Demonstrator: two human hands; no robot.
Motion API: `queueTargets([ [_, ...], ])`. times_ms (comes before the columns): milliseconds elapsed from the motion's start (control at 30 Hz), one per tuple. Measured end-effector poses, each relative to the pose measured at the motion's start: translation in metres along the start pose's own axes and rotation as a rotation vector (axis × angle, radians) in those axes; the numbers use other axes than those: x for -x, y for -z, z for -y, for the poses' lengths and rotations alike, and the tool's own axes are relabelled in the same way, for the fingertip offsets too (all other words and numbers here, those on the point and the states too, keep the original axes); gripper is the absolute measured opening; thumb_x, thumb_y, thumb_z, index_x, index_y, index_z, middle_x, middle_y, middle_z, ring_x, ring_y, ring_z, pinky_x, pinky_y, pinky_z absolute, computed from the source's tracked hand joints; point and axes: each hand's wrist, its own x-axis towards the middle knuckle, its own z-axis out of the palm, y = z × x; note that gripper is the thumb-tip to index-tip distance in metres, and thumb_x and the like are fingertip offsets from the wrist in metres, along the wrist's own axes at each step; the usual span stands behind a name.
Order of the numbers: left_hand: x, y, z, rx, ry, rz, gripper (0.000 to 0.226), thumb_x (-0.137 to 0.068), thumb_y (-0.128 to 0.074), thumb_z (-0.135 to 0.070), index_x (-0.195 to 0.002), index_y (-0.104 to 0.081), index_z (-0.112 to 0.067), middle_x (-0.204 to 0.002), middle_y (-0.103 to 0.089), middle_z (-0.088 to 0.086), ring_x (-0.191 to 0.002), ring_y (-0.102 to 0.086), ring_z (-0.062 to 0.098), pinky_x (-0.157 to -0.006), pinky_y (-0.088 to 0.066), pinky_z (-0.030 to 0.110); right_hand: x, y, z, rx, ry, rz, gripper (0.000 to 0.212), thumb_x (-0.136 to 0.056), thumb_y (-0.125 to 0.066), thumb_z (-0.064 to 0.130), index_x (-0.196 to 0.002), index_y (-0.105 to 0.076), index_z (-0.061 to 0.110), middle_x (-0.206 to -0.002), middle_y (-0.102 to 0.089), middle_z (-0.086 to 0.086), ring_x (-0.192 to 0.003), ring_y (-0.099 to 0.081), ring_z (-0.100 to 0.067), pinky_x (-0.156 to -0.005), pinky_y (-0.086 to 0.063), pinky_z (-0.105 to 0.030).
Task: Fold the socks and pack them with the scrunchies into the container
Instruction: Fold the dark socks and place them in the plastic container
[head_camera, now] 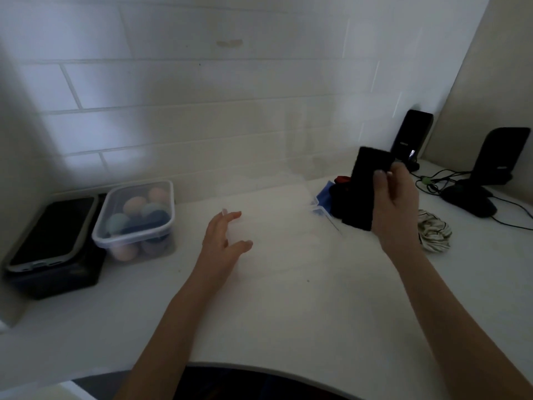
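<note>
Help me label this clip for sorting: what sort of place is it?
Probably a home desk or counter nook: a white tabletop against a white tiled wall, with a black phone stand and cables at the right and a clear lidded plastic tub.

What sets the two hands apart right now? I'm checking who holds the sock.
The right hand is raised, gripping a folded black sock; the left hand holds nothing. The right hand's fingers curl; the left hand's are spread, low over the white table. Both reach forward.

Bare forearms, no sleeves, long pale fingernails (224,211), dark garment (259,382)
</note>
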Motion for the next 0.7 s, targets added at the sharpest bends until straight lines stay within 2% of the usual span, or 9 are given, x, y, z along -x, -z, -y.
queueTargets([
  [33, 0.0, 0.0, 0.0, -0.056, 0.003, -0.001, 0.066, -0.053, -0.057, -0.049, -0.117, -0.043, -0.04, -0.152, -0.025, 0.001, -0.14, -0.025, 0.022, -0.104, -0.03, 0.033, -0.002, -0.006, 0.01, -0.067, -0.017, 0.035, 0.017, -0.097, -0.042, 0.01, -0.083, -0.047, 0.02, -0.065, -0.049, 0.005, -0.053, -0.048, 0.003, -0.051, -0.039, -0.013],
  [100, 0.001, 0.0, -0.003, -0.187, 0.008, -0.041, 0.069, -0.053, -0.054, -0.055, -0.12, -0.047, -0.037, -0.155, -0.019, 0.006, -0.143, -0.014, 0.025, -0.115, -0.018, 0.04, -0.003, -0.02, 0.027, -0.208, -0.081, 0.147, 0.014, -0.098, -0.04, 0.01, -0.086, -0.047, 0.013, -0.069, -0.053, -0.003, -0.051, -0.056, -0.001, -0.048, -0.046, -0.019],
  [167, 0.007, 0.001, -0.01, -0.253, -0.053, -0.133, 0.063, -0.061, -0.057, -0.049, -0.12, -0.052, -0.03, -0.156, -0.012, 0.006, -0.144, -0.006, 0.023, -0.112, -0.01, 0.028, -0.002, -0.036, 0.041, -0.368, -0.176, 0.275, 0.016, -0.1, -0.038, 0.012, -0.085, -0.045, 0.012, -0.073, -0.056, -0.01, -0.051, -0.064, -0.016, -0.046, -0.053, -0.025],
  [267, 0.005, 0.004, -0.033, -0.18, -0.245, -0.19, 0.051, -0.066, -0.054, -0.057, -0.114, -0.05, -0.037, -0.149, -0.024, -0.005, -0.139, -0.018, 0.008, -0.105, -0.011, 0.01, -0.005, -0.06, 0.049, -0.387, -0.215, 0.42, 0.017, -0.1, -0.038, 0.016, -0.094, -0.047, 0.003, -0.077, -0.058, -0.016, -0.063, -0.066, -0.031, -0.054, -0.059, -0.037],
  [367, -0.024, 0.001, -0.052, -0.106, -0.171, 0.02, 0.063, -0.065, -0.063, -0.06, -0.121, -0.055, -0.033, -0.145, -0.039, -0.007, -0.134, -0.035, 0.005, -0.11, -0.025, 0.023, -0.005, -0.08, 0.043, -0.357, -0.273, 0.476, 0.029, -0.1, -0.038, 0.022, -0.105, -0.05, -0.005, -0.094, -0.061, -0.027, -0.086, -0.065, -0.04, -0.076, -0.056, -0.053],
  [433, -0.042, -0.003, -0.058, -0.093, -0.102, 0.149, 0.055, -0.069, -0.07, -0.05, -0.118, -0.06, -0.027, -0.134, -0.055, -0.001, -0.125, -0.051, 0.012, -0.107, -0.038, 0.033, -0.002, -0.087, 0.04, -0.391, -0.346, 0.467, 0.033, -0.1, -0.037, 0.022, -0.111, -0.051, -0.007, -0.101, -0.061, -0.023, -0.095, -0.063, -0.032, -0.085, -0.052, -0.051],
  [533, -0.057, -0.004, -0.058, 0.044, -0.053, 0.195, 0.028, -0.079, -0.072, -0.022, -0.105, -0.068, -0.012, -0.104, -0.072, 0.007, -0.095, -0.068, 0.018, -0.09, -0.051, 0.036, 0.002, -0.095, 0.031, -0.416, -0.385, 0.496, 0.035, -0.101, -0.036, 0.022, -0.116, -0.05, -0.007, -0.114, -0.062, -0.026, -0.107, -0.062, -0.033, -0.09, -0.052, -0.045],
  [600, -0.061, -0.003, -0.057, 0.098, -0.047, 0.209, 0.021, -0.08, -0.071, -0.016, -0.1, -0.069, -0.009, -0.095, -0.074, 0.007, -0.086, -0.069, 0.013, -0.082, -0.053, 0.029, 0.005, -0.098, 0.023, -0.428, -0.401, 0.536, 0.036, -0.101, -0.036, 0.022, -0.115, -0.05, -0.007, -0.117, -0.062, -0.025, -0.109, -0.061, -0.033, -0.09, -0.052, -0.042],
  [700, -0.063, -0.004, -0.051, 0.152, -0.058, 0.175, 0.01, -0.079, -0.071, -0.014, -0.09, -0.071, -0.016, -0.079, -0.075, -0.006, -0.074, -0.07, 0.004, -0.067, -0.051, 0.015, 0.009, -0.098, 0.016, -0.461, -0.435, 0.622, 0.029, -0.1, -0.038, 0.024, -0.112, -0.056, 0.005, -0.111, -0.065, -0.012, -0.103, -0.063, -0.021, -0.088, -0.053, -0.031],
])
